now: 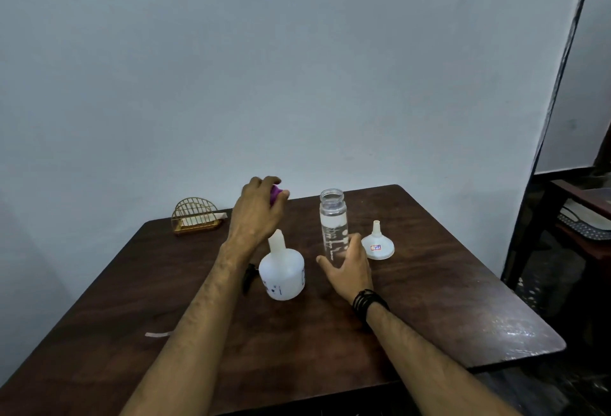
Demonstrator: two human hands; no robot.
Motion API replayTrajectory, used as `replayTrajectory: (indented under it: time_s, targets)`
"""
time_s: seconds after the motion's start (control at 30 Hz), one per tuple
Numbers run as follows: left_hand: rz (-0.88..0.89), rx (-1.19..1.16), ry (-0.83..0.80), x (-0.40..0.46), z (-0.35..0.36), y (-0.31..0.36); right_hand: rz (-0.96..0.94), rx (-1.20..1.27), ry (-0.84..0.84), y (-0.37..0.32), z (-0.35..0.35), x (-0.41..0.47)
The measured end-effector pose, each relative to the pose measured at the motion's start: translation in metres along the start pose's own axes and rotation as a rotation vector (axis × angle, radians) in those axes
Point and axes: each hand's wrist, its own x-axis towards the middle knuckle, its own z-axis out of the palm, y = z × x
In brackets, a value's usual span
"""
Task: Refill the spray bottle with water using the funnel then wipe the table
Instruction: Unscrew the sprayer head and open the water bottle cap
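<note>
A: Where was everything?

B: The spray bottle [281, 275], squat, white and uncapped, stood near the table's [429, 300] middle; the funnel [377, 243] sat upside down to the right.

A: And the hands?

B: The left hand [256, 209] had its fingers curled round a purple cap [276, 193]. The right hand [347, 263], fingers spread, touched the clear water bottle [331, 220].

A: Advice?

B: Seat the funnel upright first, I'd judge, then pour slowly.

Both bare forearms reach forward over the dark brown wooden table [429, 300]. The left hand [256, 209] is raised near its far edge, knuckles up, fingers curled round a small purple cap [275, 193]. The right hand [347, 265], black cord bracelets [368, 303] at its wrist, hangs lower with fingers loosely spread.
</note>
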Motion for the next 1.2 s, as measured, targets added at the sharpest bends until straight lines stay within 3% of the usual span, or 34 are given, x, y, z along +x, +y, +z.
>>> replayTrajectory:
  time_s: [0.13, 0.33, 0.53, 0.8, 0.9, 1.03, 1.2]
  targets:
    - [-0.159, 0.006, -0.009, -0.038, 0.009, -0.045, -0.019, 0.007, 0.018, 0.001, 0.001, -0.001]
    - [-0.332, 0.089, -0.146, -0.095, 0.036, -0.088, -0.006, 0.023, 0.023, 0.004, 0.004, 0.001]
    - [-0.323, 0.206, -0.196, -0.13, 0.058, -0.106, -0.001, 0.025, 0.033, 0.006, 0.005, 0.001]
    - [-0.35, 0.263, -0.125, -0.133, 0.058, -0.109, 0.005, 0.029, 0.028, 0.005, 0.003, -0.001]
    - [-0.337, 0.186, -0.018, -0.133, 0.058, -0.105, 0.005, 0.036, 0.03, 0.005, 0.002, -0.001]
    - [-0.339, -0.091, 0.111, -0.125, 0.054, -0.085, 0.01, 0.046, 0.027, 0.004, 0.001, -0.001]
    - [-0.375, -0.367, 0.026, -0.104, 0.066, -0.053, 0.056, 0.065, -0.002, 0.001, -0.003, -0.005]
